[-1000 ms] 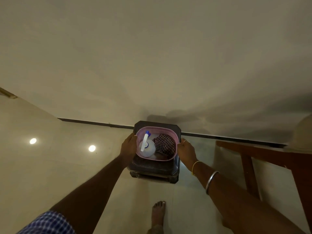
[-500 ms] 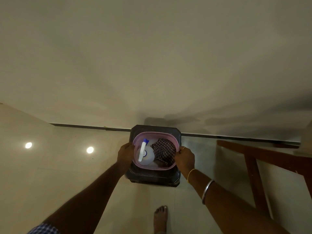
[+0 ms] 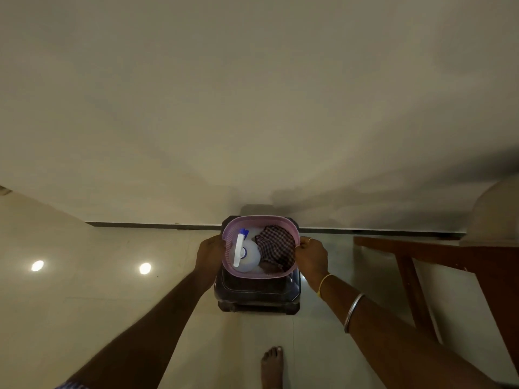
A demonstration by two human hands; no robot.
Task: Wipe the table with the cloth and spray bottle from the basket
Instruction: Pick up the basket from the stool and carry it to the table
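A pink plastic basket [image 3: 259, 220] is over a dark plastic stool [image 3: 255, 290] by the wall. Inside it lie a white spray bottle [image 3: 248, 255] with a blue-and-white trigger head, on the left, and a dark checked cloth [image 3: 276, 248], on the right. My left hand [image 3: 210, 255] grips the basket's left rim and my right hand [image 3: 311, 258] grips its right rim. The basket looks raised slightly off the stool's seat, whose front part shows below it. A brown wooden table [image 3: 421, 249] stands at the right.
Glossy pale floor tiles with two light reflections spread to the left. A plain wall with a dark skirting line runs behind the stool. My bare foot [image 3: 272, 366] stands on the floor in front of the stool. The table's leg [image 3: 412, 290] slants down at the right.
Both hands have closed on the basket's rims and lifted it a little, so it sits higher and larger in view, with more of the stool's seat showing beneath.
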